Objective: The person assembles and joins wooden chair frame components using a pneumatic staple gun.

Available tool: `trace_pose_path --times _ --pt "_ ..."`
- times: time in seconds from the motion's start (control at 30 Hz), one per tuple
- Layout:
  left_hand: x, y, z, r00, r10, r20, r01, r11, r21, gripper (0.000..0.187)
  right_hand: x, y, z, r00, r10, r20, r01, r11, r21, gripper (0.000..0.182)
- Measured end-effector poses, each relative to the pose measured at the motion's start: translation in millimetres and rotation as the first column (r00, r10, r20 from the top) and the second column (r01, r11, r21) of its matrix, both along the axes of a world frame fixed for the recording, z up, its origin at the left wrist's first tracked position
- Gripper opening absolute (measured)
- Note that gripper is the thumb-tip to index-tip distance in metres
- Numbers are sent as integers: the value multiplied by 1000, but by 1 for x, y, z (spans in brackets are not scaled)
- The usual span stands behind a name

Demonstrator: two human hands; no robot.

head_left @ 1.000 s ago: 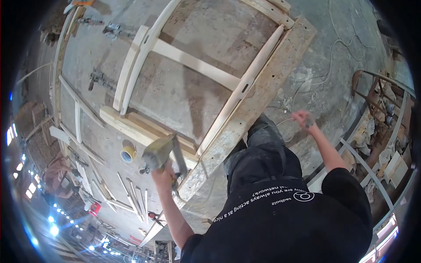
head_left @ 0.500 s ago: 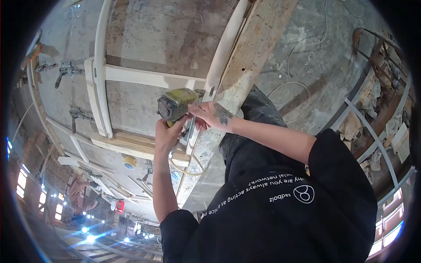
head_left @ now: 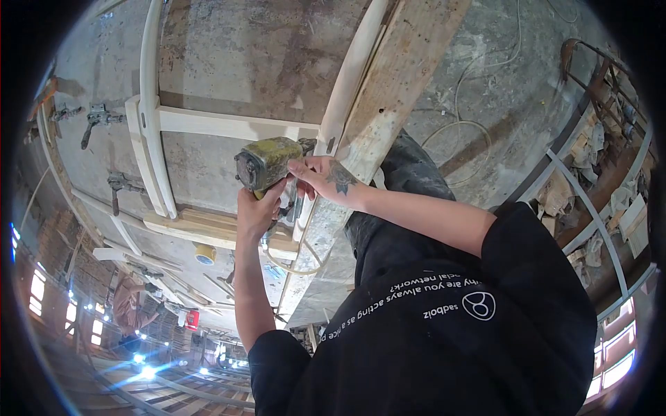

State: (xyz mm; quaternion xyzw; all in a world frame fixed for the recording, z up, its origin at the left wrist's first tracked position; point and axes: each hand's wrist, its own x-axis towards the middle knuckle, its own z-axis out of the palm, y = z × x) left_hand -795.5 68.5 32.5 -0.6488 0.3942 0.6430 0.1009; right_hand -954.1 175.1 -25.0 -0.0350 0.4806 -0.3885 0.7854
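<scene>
**Both hands on a worn yellow nail gun at the bench edge**

Here the left hand (head_left: 258, 208) is wrapped around the grip of a scuffed, yellow-green pneumatic nail gun (head_left: 267, 163), fingers closed beneath its body; the right hand (head_left: 326, 177), tattooed on its back, reaches across and closes its fingers on the tool's front end beside the dark metal magazine (head_left: 295, 204); the gun sits above the pale curved wooden rail (head_left: 350, 76) of a light wood frame lying on the grey, stained workbench (head_left: 263, 48); a rough, paint-flecked plank (head_left: 399, 83) runs along the bench edge just beside the rail; a pale cross-piece (head_left: 229, 125) meets the rail near the tool; a roll of yellow tape (head_left: 204, 254) lies further along the bench.
</scene>
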Motion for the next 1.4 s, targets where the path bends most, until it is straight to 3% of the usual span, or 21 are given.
trace_pose_path --times 0.47,0.57,0.7,0.73,0.8,0.83,0.87,0.9,0.93,0.97,1.0,1.07,1.1,1.23,1.33,1.4 --pt "12 4 -3 999 20 37 -20 1000 -2 12 14 6 -8 997 -70 45 69 998 11 59" --pt "13 5 -1 998 55 16 -55 998 -11 12 5 2 0 1000 1 13 0 999 -51 60" --pt "23 6 4 999 22 39 -20 998 -59 12 2 3 1 1000 26 13 -25 999 -41 49" --pt "30 7 2 999 28 46 -20 986 -167 15 1 4 -1 999 32 -10 -32 999 -38 43" --pt "44 10 -2 997 39 67 -10 923 -384 21 -14 4 2 998 -18 -67 12 995 -101 27" --pt "25 -2 12 985 -47 165 137 796 -589 33 -22 7 -7 972 -47 -229 -5 975 -222 23" --pt "33 -12 11 967 -55 249 211 720 -661 33 -40 5 -15 854 -41 -518 -156 931 -330 18" --pt "48 -24 6 943 -52 329 285 637 -716 34 -59 -5 -19 667 -218 -713 -242 842 -483 11" --pt "63 -38 0 913 -43 405 361 548 -754 35 -81 -18 -26 515 -324 -794 -371 750 -547 7" --pt "76 -56 -13 929 -33 370 348 425 -836 34 -89 -17 -50 420 -319 -850 -445 743 -499 10" --pt "87 -75 -24 942 -32 333 327 294 -898 33 -95 -22 -56 357 -345 -868 -509 708 -490 12" --pt "95 -106 -32 908 -26 417 414 195 -889 31 -107 -33 -55 217 -403 -889 -623 644 -444 16" --pt "97 -119 -35 891 -21 454 452 144 -880 30 -106 -37 -51 240 -413 -878 -636 617 -464 18" --pt "113 -147 -50 842 25 539 530 153 -834 26 -104 -36 -53 176 -392 -903 -626 663 -410 17" --pt "117 -153 -53 807 -30 589 590 11 -808 26 -104 -36 -52 139 -356 -924 -644 676 -358 17" --pt "122 -154 -55 801 -35 598 598 23 -801 27 -103 -36 -52 141 -354 -925 -641 679 -357 18"
